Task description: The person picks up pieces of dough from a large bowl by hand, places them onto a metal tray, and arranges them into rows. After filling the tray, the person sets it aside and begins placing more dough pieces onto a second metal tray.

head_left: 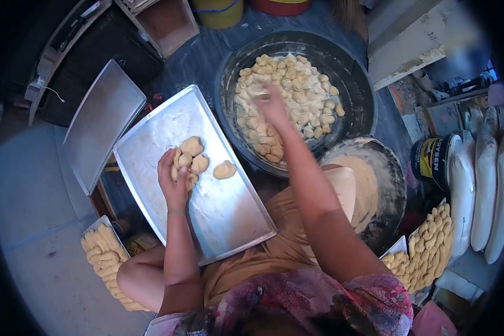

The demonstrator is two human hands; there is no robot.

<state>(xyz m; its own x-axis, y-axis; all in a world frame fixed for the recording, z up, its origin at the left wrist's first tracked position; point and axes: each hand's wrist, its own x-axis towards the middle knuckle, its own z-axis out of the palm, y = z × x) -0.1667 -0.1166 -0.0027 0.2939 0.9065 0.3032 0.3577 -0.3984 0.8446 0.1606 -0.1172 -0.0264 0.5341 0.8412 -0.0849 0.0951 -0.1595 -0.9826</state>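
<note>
My left hand (173, 178) curls around a cluster of dough pieces (192, 147) on the metal baking tray (218, 215), which lies tilted across my lap. One separate dough piece (225, 169) rests just right of the cluster. My right hand (271, 105), smeared by motion, is over the large dark basin (350, 120). Many floured dough balls (302, 84) fill the middle of that basin. Whether the right fingers hold anything, I cannot tell.
A second dark basin (386, 190) with flour stands by my right knee. Trays of twisted dough (431, 246) sit at right, with more twisted dough (103, 255) at left. Another metal tray (103, 123) leans at upper left. A paint bucket (431, 159) and filled plastic bags (487, 179) stand far right.
</note>
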